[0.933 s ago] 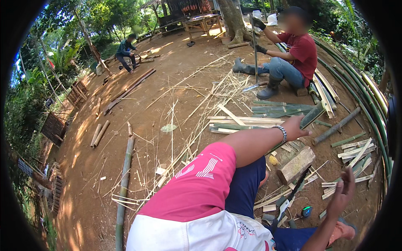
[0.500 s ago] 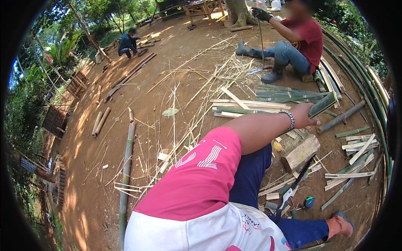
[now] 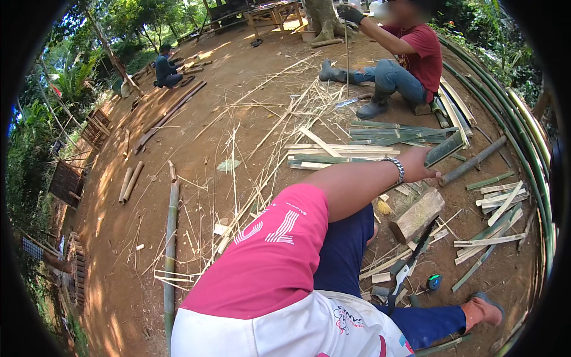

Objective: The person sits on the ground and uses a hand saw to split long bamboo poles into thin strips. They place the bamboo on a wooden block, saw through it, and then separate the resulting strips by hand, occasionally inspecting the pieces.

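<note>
My left hand (image 3: 414, 165), with a chain bracelet at the wrist, reaches over to the right side. Its fingers are wrapped round a split piece of green bamboo (image 3: 446, 149), held tilted, the far end pointing up and right. Part of the piece is hidden behind my hand and forearm. Just below the hand lies a squared wooden block (image 3: 419, 215) on the ground. Beside the block rests a long knife with a dark blade (image 3: 423, 241). My right hand is outside the picture.
Split bamboo strips (image 3: 339, 152) lie beyond my forearm, and short pieces (image 3: 502, 199) at the right. A tape measure (image 3: 434, 282) is near my boot (image 3: 483, 310). A co-worker in a red shirt (image 3: 419, 53) sits ahead. Long bamboo poles (image 3: 505, 116) curve along the right.
The whole view has shifted slightly, so things sit a little further left. My left hand keeps its grip on the bamboo. The distant person has changed posture.
</note>
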The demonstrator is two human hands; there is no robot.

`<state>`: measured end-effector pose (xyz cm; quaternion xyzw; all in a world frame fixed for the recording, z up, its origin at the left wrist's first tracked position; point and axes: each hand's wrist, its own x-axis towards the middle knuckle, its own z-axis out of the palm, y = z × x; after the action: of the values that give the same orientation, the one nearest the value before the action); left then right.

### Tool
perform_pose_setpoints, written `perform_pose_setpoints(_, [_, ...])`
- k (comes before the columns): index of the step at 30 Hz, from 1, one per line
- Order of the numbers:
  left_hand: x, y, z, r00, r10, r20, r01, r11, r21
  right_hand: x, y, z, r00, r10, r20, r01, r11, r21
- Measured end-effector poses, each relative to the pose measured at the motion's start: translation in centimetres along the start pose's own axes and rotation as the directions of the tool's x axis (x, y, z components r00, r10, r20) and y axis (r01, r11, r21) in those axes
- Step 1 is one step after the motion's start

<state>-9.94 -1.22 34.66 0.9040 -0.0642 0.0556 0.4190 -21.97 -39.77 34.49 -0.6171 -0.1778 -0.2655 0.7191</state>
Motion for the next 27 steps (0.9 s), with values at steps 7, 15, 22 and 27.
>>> perform_pose_setpoints(7, [-0.1,0.1,-0.1,1.000,0.004,-0.008,-0.004,1.000,0.027,-0.2,-0.9,-0.3,1.000,-0.013,-0.012,0.013,0.999,0.031])
perform_pose_setpoints(15, [-0.1,-1.1,0.6,0.999,0.052,0.015,-0.052,0.999,0.002,-0.9,-1.7,-1.2,1.000,-0.012,-0.023,0.013,0.998,0.056])
perform_pose_setpoints(22, [0.5,-1.4,0.5,0.992,0.096,0.077,-0.092,0.995,-0.044,0.2,-2.4,-0.4,0.999,-0.032,-0.019,0.033,0.997,0.069])
perform_pose_setpoints(27, [0.4,-1.4,0.1,0.996,0.075,0.046,-0.076,0.997,0.008,0.3,-3.2,-1.0,0.996,-0.082,-0.019,0.084,0.990,0.112])
